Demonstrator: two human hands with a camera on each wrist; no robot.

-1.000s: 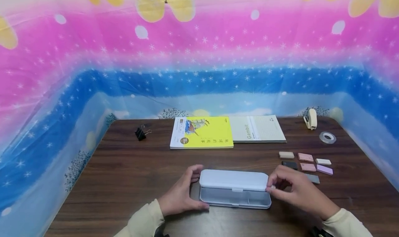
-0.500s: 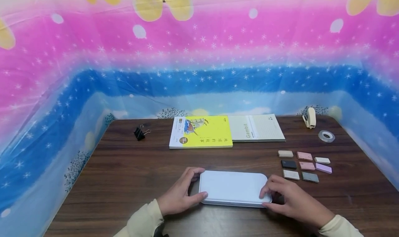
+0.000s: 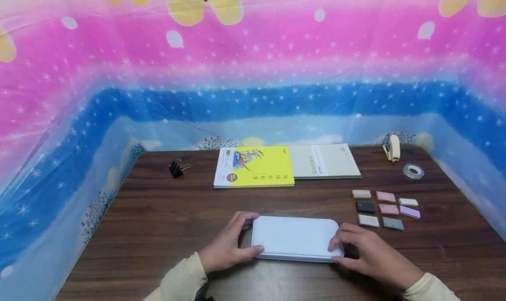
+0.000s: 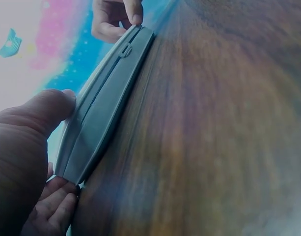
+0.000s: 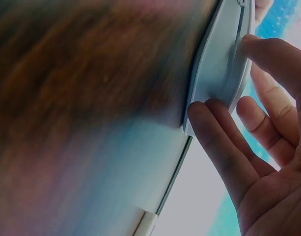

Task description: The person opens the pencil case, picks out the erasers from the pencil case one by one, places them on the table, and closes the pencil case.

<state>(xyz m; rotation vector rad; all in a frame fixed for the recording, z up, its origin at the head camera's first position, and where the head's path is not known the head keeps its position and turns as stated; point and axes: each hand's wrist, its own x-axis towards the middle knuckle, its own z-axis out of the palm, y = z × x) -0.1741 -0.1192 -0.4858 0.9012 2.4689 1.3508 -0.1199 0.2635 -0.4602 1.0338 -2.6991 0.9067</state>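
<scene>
A white pencil case point(image 3: 294, 236) lies on the table with its lid down. My left hand point(image 3: 229, 244) holds its left end, thumb at the front corner and fingers round the back corner. At the other end, my right hand point(image 3: 369, 253) grips the front right corner, a fingertip on the lid and the thumb low on the front side. In the left wrist view a thin seam runs along the side of the case, with a small clasp point(image 4: 125, 50) on it. The right wrist view has several fingertips point(image 5: 199, 110) against the end of the case. Its inside is hidden.
Several erasers point(image 3: 389, 209) lie in loose rows right of the case. Behind stand a yellow book point(image 3: 272, 165) and a pale notebook point(image 3: 332, 162). A stapler point(image 3: 392, 148) and a tape roll point(image 3: 413, 172) are at back right, a black binder clip point(image 3: 176, 169) at back left.
The lid, partly raised one second ago, has come down flat over the case. My right hand moved with it toward the front right corner. My left hand has stayed in place.
</scene>
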